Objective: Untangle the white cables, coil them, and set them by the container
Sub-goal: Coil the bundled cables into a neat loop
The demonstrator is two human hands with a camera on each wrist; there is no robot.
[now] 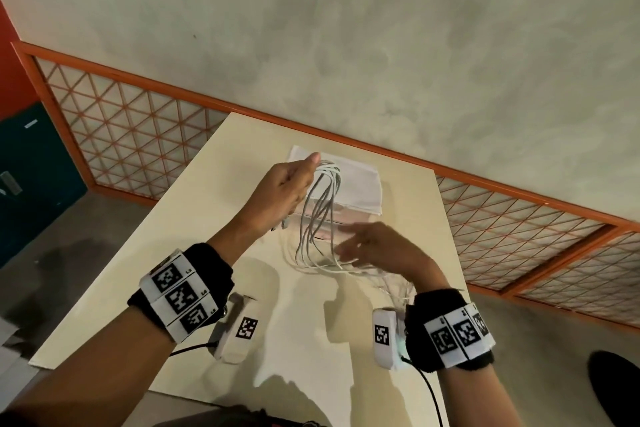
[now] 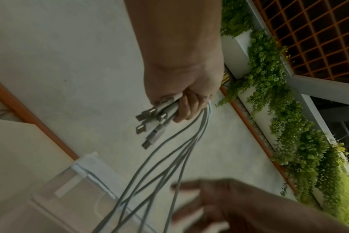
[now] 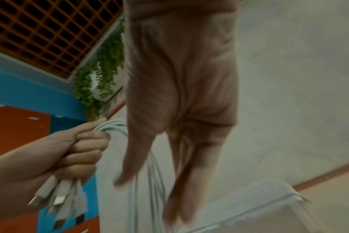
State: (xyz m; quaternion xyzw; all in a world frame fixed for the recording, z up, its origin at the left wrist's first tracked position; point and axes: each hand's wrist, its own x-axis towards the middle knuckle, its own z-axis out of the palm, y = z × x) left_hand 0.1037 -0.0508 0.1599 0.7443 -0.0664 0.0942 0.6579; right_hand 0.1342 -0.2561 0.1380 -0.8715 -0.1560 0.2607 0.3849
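My left hand is raised above the table and grips a bundle of several white cables near their plug ends. The metal plugs stick out below its curled fingers. The cables loop over the hand and hang down to the table. My right hand is lower and to the right, its fingers straight and spread among the hanging strands, blurred. The clear container with a white lid stands behind the cables.
The cream table runs to a grey wall with an orange-framed lattice panel. A dark green cabinet stands at the left. Loose cable ends lie on the table near my right wrist.
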